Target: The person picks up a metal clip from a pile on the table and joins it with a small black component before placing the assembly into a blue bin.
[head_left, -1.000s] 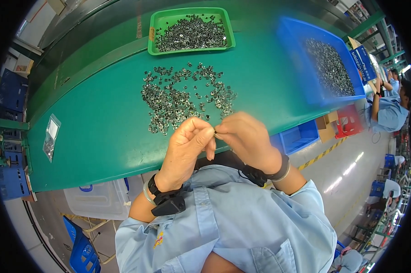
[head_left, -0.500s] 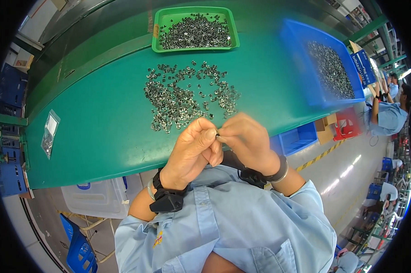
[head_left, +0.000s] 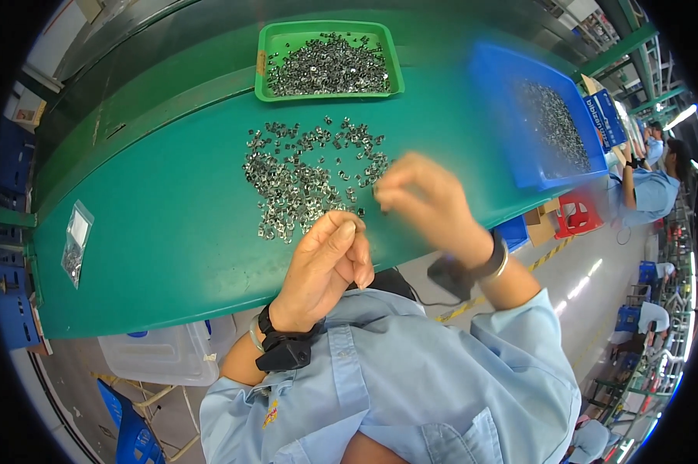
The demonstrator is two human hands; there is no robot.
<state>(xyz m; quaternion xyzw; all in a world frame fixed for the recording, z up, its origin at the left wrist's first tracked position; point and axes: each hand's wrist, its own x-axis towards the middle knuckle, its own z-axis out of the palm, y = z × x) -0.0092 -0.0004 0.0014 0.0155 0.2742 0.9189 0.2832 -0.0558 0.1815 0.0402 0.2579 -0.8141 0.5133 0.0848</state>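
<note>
My left hand [head_left: 327, 259] is closed in a pinch over the table's near edge, thumb pressed to the forefinger; whatever lies between the fingertips is hidden. My right hand [head_left: 430, 203], smeared by motion, hovers at the near right side of a loose pile of small metal parts [head_left: 295, 182]. Its fingers are curled together, and a tiny dark spot shows at their tips, too blurred to name. The parts are silvery and black, spread over the green table [head_left: 163, 224]. Behind them a green tray [head_left: 399, 77] holds many more of the same kind.
A blue bin [head_left: 511, 147] of small parts stands at the right. A clear bag [head_left: 78, 243] lies at the left. Beyond the right edge are a cardboard box [head_left: 540, 224] and a red stool [head_left: 579, 215]. A lidded plastic box [head_left: 159, 352] stands below the table. Co-workers sit far right.
My hands were together with a small dark piece between their fingertips. Now the right hand has moved away, forward and right, toward the pile; the left keeps its pinch.
</note>
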